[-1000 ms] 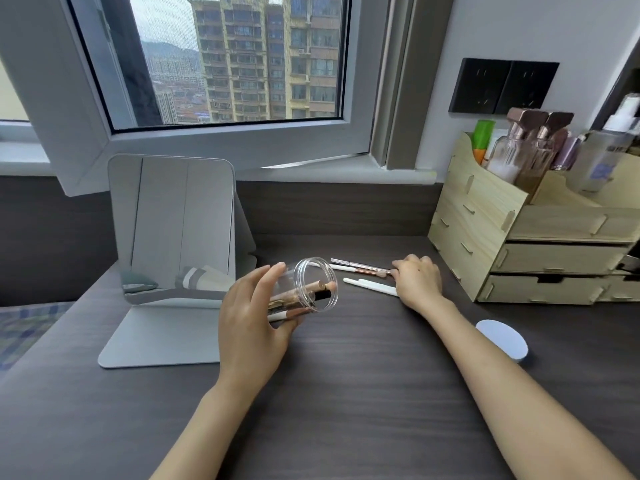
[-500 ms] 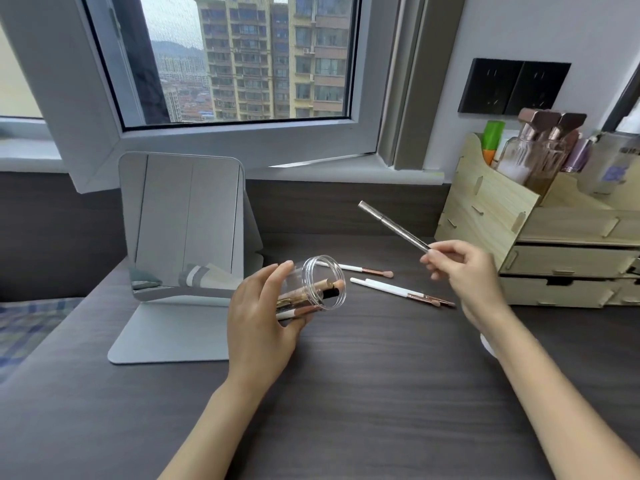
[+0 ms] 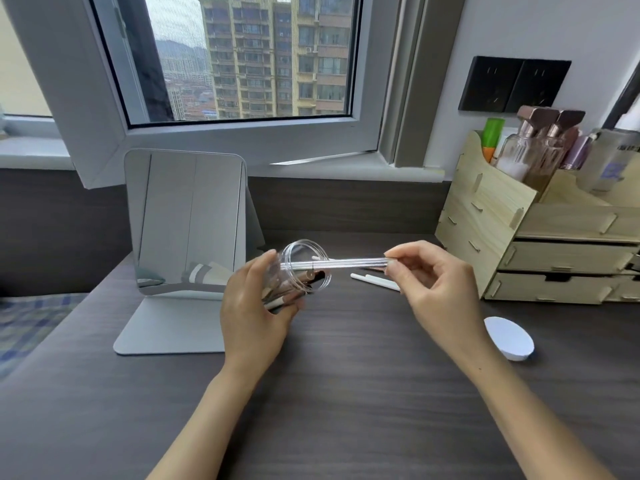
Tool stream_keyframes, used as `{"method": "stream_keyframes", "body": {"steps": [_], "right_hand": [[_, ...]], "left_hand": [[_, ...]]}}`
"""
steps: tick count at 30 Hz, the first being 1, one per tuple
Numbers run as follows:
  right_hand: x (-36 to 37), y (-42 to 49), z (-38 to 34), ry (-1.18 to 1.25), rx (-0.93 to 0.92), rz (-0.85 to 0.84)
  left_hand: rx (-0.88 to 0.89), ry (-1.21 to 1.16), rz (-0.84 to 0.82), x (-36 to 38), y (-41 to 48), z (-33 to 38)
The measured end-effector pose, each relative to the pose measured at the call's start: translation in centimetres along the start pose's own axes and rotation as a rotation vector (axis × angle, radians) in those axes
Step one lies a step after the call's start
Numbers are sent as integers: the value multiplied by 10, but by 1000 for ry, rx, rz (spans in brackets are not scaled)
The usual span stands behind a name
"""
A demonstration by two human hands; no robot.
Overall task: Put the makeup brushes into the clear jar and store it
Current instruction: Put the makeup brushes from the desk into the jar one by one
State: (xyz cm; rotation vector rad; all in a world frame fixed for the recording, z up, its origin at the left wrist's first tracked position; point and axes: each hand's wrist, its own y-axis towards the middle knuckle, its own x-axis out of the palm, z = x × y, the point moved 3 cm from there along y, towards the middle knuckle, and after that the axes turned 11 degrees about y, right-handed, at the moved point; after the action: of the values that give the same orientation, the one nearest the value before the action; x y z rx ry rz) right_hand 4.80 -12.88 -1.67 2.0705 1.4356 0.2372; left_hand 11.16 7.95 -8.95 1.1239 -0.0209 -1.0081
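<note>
My left hand grips the clear jar, tipped on its side with its mouth facing right above the desk. Several brushes lie inside it. My right hand pinches the end of a silver-handled makeup brush, held level with its far end inside the jar's mouth. A white-handled brush lies on the desk behind my right hand, and part of another shows beside it.
A standing mirror is at the left, close behind the jar. A wooden drawer organiser with bottles on top fills the right. A white round lid lies on the dark desk at the right.
My right hand picked a silver-handled brush off the desk, lifted it, then swung it left so its end entered the jar's mouth. My left hand kept the jar in place.
</note>
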Motion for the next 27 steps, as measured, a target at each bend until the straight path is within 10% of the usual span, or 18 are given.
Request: {"method": "stream_keyframes", "body": {"steps": [18,23,27], "right_hand": [[49,-19,-10,-422,-405,-219],[8,-1,36,-457,-171,50],[-21,15,97,-957,198,-155]], "left_hand": [[142,-23,-75,1,-5,14],[122,-24,-80,3,-4,11],[112,-18,-71,3,-4,10]]}}
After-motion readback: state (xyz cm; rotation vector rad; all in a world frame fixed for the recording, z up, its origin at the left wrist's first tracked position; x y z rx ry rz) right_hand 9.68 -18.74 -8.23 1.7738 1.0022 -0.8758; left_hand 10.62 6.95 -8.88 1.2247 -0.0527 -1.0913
